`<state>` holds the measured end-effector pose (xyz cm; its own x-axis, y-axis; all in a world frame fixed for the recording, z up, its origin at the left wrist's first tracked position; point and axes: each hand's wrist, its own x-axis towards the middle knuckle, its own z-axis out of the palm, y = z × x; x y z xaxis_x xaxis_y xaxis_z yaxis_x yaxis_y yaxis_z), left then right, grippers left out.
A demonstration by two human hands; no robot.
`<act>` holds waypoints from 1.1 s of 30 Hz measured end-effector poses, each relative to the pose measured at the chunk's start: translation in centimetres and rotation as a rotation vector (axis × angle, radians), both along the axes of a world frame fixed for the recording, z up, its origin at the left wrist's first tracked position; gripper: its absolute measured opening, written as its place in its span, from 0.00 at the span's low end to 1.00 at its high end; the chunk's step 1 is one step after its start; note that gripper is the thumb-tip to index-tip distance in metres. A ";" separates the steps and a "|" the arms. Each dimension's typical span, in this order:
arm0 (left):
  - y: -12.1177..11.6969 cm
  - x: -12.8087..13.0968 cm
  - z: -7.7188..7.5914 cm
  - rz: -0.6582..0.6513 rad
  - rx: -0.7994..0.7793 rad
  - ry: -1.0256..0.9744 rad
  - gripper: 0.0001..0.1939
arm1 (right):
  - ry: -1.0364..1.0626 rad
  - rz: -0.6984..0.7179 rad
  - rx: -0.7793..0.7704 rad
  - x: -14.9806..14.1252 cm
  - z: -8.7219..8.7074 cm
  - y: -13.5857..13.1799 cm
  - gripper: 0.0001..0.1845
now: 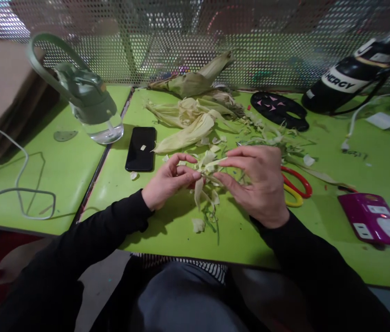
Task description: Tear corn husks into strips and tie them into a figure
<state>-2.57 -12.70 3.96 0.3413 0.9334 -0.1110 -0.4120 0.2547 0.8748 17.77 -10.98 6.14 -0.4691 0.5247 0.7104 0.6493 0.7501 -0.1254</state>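
Note:
A small bunch of pale corn husk strips (200, 184), shaped somewhat like a flower, is held above the green table. My left hand (167, 180) pinches its base between thumb and fingers. From the other side, my right hand (257, 180) is closed, thumb and fingers pinching a husk strip on the bunch's right. Scissors (297, 184) with red and yellow handles lie beside my right hand, their blades hidden. Cut husk pieces (198, 225) and green thread-like scraps lie below the bunch. Larger dried husks (188, 133) are spread just beyond my hands.
A black phone (140, 150) lies left of the husks, near a green water bottle (94, 106). At the back right are a black bottle (347, 83) and a black palette-shaped piece (278, 110). A purple power socket (376, 219) sits at right. A perforated screen (167, 41) closes the back.

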 end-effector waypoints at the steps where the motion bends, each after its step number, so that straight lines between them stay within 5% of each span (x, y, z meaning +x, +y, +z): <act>1: 0.0 0.1 0.0 0.021 -0.010 -0.018 0.18 | -0.011 -0.006 0.019 -0.1 -0.1 -0.1 0.11; 7: 0.1 0.2 -0.1 0.010 -0.122 -0.085 0.19 | -0.094 -0.063 -0.098 -0.7 -1.2 -0.2 0.18; 15: -0.1 0.4 -0.5 -0.052 -0.201 -0.055 0.13 | 0.149 0.097 -0.355 -1.6 -1.8 -0.8 0.06; 24: -0.8 0.9 -0.1 -0.126 -0.221 -0.225 0.15 | 0.337 0.065 -0.807 -1.9 -0.9 -1.4 0.09; 26: -0.8 0.9 -0.5 -0.129 -0.172 -0.237 0.15 | 0.402 0.123 -0.991 -2.2 -0.5 -1.6 0.14; 30: -0.7 0.9 -0.8 -0.111 -0.117 -0.228 0.13 | 0.708 0.255 -1.407 -2.8 -0.6 -1.6 0.08; 32: -0.6 0.9 -0.5 -0.070 -0.159 -0.206 0.11 | 0.696 0.217 -1.395 -2.5 -1.0 -1.3 0.09; 33: -0.5 0.9 -0.3 -0.036 -0.196 -0.195 0.10 | 0.631 0.163 -1.270 -2.3 -1.2 -1.1 0.10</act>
